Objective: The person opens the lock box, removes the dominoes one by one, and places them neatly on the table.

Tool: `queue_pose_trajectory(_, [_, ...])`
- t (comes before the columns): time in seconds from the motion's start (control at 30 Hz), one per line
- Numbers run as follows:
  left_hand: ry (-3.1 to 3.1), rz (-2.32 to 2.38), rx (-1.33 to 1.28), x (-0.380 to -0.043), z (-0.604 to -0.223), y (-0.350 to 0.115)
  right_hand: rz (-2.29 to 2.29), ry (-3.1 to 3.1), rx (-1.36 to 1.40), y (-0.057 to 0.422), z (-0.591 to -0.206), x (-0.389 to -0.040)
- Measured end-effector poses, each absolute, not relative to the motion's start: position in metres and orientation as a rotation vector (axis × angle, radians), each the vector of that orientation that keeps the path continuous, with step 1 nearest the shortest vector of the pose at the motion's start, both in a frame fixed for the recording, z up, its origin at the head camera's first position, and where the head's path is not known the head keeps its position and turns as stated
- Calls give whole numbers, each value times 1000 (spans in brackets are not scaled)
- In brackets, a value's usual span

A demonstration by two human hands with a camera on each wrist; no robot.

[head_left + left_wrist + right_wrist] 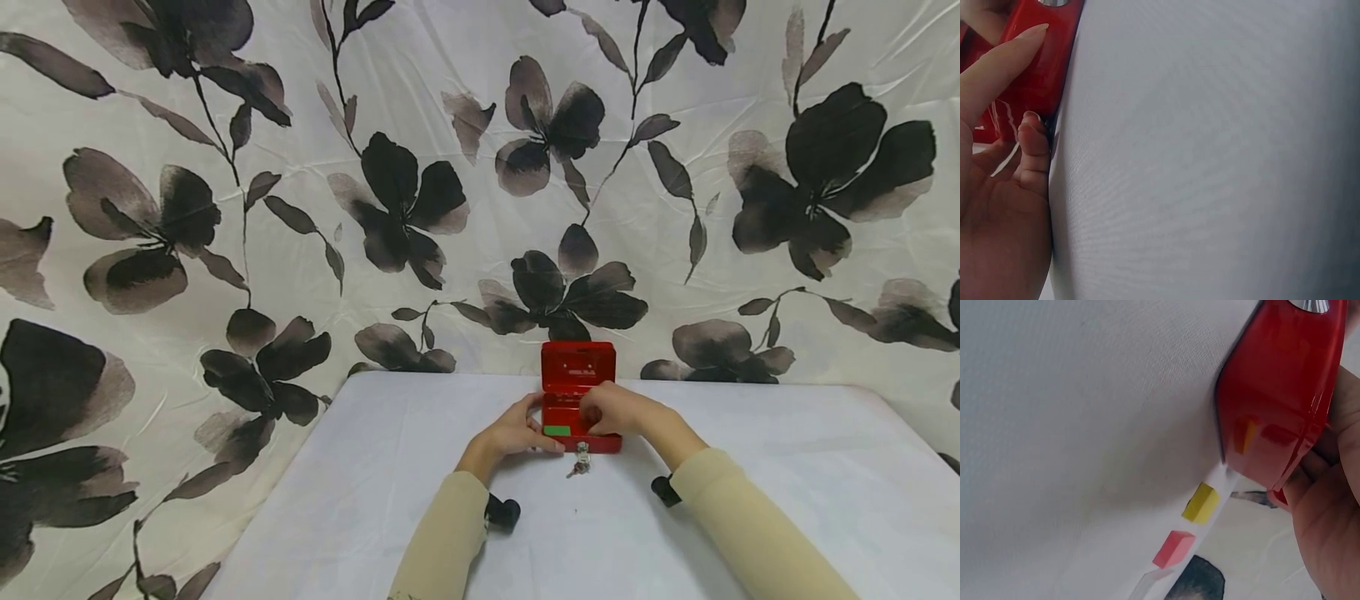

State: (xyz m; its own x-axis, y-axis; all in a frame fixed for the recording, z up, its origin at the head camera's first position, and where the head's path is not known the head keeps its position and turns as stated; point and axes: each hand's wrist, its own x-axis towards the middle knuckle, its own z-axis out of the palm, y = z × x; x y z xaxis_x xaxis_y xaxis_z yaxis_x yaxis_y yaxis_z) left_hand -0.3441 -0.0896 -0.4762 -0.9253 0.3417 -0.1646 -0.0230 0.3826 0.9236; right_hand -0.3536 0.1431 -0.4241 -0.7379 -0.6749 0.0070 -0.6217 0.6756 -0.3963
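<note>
Head view: the red box (606, 444) stands open on the bench (405, 433), keys (578, 469) at its front. The left hand (517, 432) has its grip on the box's left front corner; the right hand (621, 408) reaches inside, its grip I cannot tell.

Left wrist view: the thumb (1007, 65) touches the box's front.

Right wrist view: a yellow block (1200, 503) and a pink block (1174, 549) lie past the box.

The red box (1272, 394) presented a smooth, high-gloss surface resembling painted metal, with a yellow block (1200, 503) mirrored in its side wall. The lock (1311, 304) showed bright, silvery metal; the keys (577, 470) also looked metallic. The table covering (1197, 150) appeared matt and finely textured. The backdrop (480, 225) was printed cloth, creased and faintly shiny in places. The sleeves (750, 525) were of matt cloth.
</note>
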Motion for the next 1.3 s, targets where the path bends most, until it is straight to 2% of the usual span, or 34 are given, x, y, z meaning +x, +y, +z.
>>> queue_pose_trajectory(0.97, [2320,1549,312,-342,-478,-90,-705,2749,-932,131,-439,-353])
queue_pose_trajectory(1.3, [2339,1526,317,-342,-475,-91,-778,2716,-987,130,-439,-354])
